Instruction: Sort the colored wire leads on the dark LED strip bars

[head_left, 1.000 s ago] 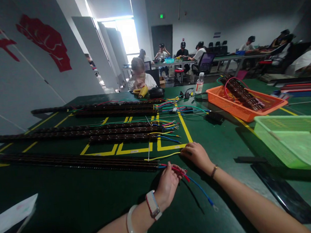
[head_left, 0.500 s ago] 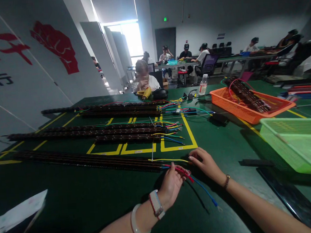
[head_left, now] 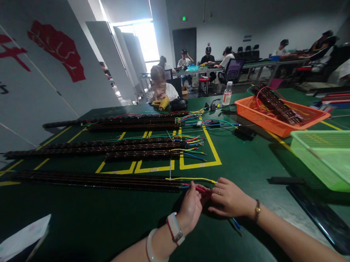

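My left hand (head_left: 193, 208) is closed around the red wires (head_left: 200, 189) at the right end of the nearest long dark cable bundle (head_left: 106, 182). Against its fingertips, my right hand (head_left: 230, 197) has its fingers curled over the ends of the red wires, largely covering them. A yellow wire (head_left: 193, 178) runs from the bundle to just behind the right knuckles. Below the right palm pokes out a blue wire (head_left: 237, 224) with a terminal at its tip. A white cable tie (head_left: 170, 172) stands up from the bundle.
More cable bundles (head_left: 97, 148) lie across yellow tape outlines beyond. To the right stand an orange basket (head_left: 261, 118) with a bundle in it and a green basket (head_left: 320, 164). A black glossy panel (head_left: 324, 220) lies at right front, papers (head_left: 20, 240) at left. A person sits across.
My right hand has moved left and down from the yellow wire onto the red wire ends, its fingers curling in. The left hand keeps its hold; the view has shifted slightly.
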Action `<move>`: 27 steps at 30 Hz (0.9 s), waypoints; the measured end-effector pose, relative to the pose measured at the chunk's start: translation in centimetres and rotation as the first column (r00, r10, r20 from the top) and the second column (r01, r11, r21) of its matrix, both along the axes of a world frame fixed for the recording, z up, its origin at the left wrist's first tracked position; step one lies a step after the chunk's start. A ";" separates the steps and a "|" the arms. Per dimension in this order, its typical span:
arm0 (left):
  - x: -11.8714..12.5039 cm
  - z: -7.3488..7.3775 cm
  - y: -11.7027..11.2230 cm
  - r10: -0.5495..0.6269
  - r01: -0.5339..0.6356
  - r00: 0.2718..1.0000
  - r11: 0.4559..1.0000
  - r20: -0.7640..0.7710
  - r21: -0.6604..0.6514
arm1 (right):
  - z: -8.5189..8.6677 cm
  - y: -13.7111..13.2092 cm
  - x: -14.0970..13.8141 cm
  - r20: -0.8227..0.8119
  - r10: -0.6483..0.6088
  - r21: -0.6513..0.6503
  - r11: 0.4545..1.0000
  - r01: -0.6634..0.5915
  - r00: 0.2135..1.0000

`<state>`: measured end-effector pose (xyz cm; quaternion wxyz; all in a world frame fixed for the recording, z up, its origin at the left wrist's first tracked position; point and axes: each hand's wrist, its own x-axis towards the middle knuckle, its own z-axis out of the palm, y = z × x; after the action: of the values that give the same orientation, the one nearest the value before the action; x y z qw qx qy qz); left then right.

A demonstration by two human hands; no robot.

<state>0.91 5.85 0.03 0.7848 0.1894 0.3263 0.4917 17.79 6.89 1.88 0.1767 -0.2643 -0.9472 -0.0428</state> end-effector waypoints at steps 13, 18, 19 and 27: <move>0.2 0.4 0.0 -0.015 0.014 0.999 1.000 0.048 0.021 | -0.4 0.9 1.3 -0.131 -0.165 0.170 0.968 0.186 0.978; 0.3 0.4 -0.3 0.033 -0.033 0.999 0.999 0.018 0.010 | -0.6 1.4 1.6 -0.132 -0.317 0.138 0.933 0.334 0.939; 0.3 0.4 -0.4 0.042 -0.042 0.999 0.999 0.014 0.008 | -0.7 1.4 1.6 -0.118 -0.324 0.132 0.932 0.338 0.939; 0.1 0.3 -0.5 0.052 -0.052 0.999 0.999 -0.008 -0.008 | -1.2 1.8 1.0 -0.006 -0.381 0.020 0.924 0.381 0.925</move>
<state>1.02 5.33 0.34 0.7711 0.1797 0.3362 0.5100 18.78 8.65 0.71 0.1685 -0.4414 -0.8772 -0.0857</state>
